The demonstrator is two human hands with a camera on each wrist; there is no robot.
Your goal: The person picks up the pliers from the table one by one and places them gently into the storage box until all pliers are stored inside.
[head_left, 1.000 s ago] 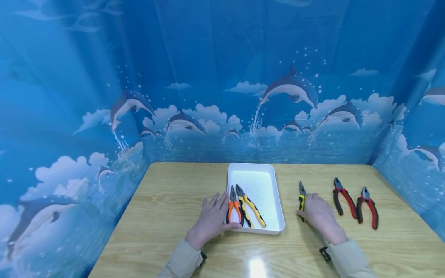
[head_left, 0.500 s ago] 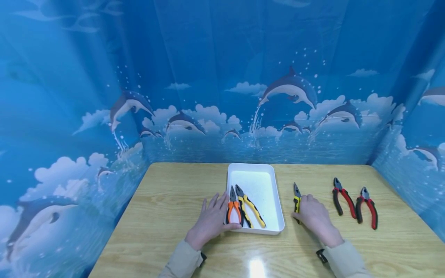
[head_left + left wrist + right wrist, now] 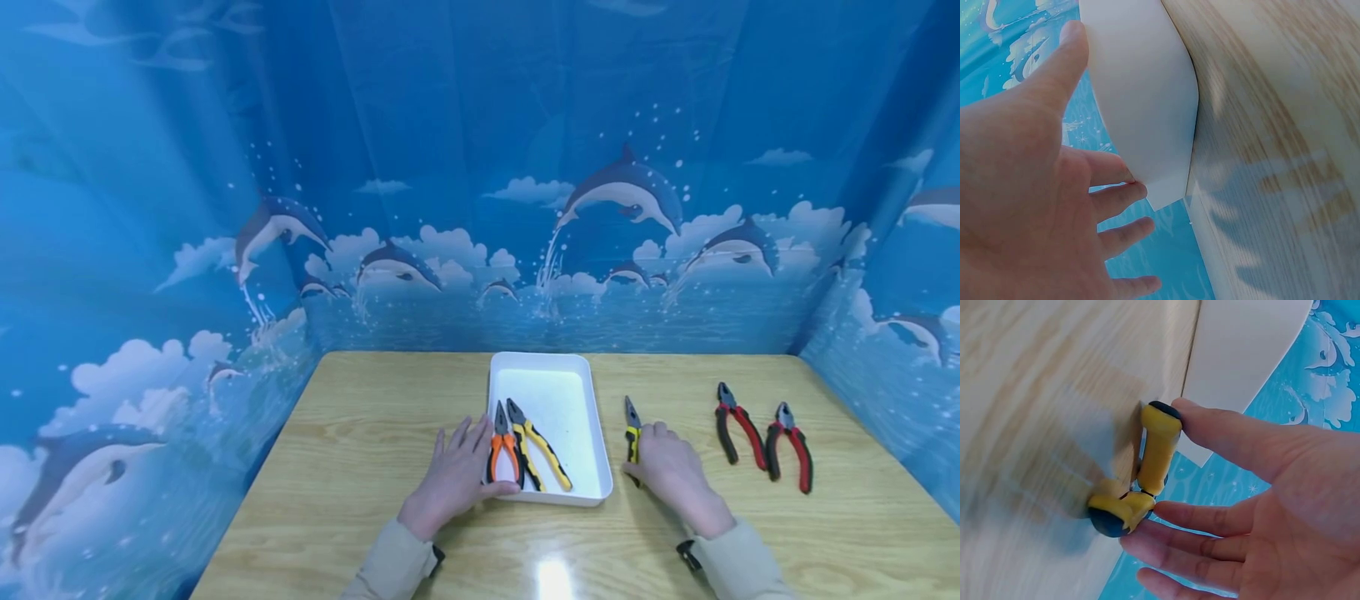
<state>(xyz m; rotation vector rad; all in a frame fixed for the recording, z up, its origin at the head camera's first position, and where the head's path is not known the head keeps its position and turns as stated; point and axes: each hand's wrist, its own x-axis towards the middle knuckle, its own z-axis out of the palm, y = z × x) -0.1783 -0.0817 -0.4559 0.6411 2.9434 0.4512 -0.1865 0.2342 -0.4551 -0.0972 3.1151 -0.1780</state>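
My right hand [image 3: 670, 468] grips yellow-and-black long-nose pliers [image 3: 633, 435] just right of the white tray [image 3: 602, 442], their tips pointing away. In the right wrist view, the thumb lies at one yellow handle's end [image 3: 1160, 450] and the fingers are at the other handle, close over the wood. My left hand [image 3: 452, 479] rests spread at the tray's near left corner, thumb along the front rim. In the left wrist view its fairly straight fingers touch the tray's outer wall [image 3: 1141, 94]. Inside the tray lie orange-and-black long-nose pliers [image 3: 502, 437] and another yellow-and-black pair [image 3: 551, 457].
Two red-and-black pliers [image 3: 749, 433] [image 3: 803, 460] lie on the right part of the wooden table [image 3: 375, 408], handles spread toward me. A blue dolphin-print curtain [image 3: 465, 167] stands behind the table and along both sides.
My right hand has slid left across the table with the yellow-and-black long-nose pliers, nearer the tray. The left hand and the tray have stayed in place.
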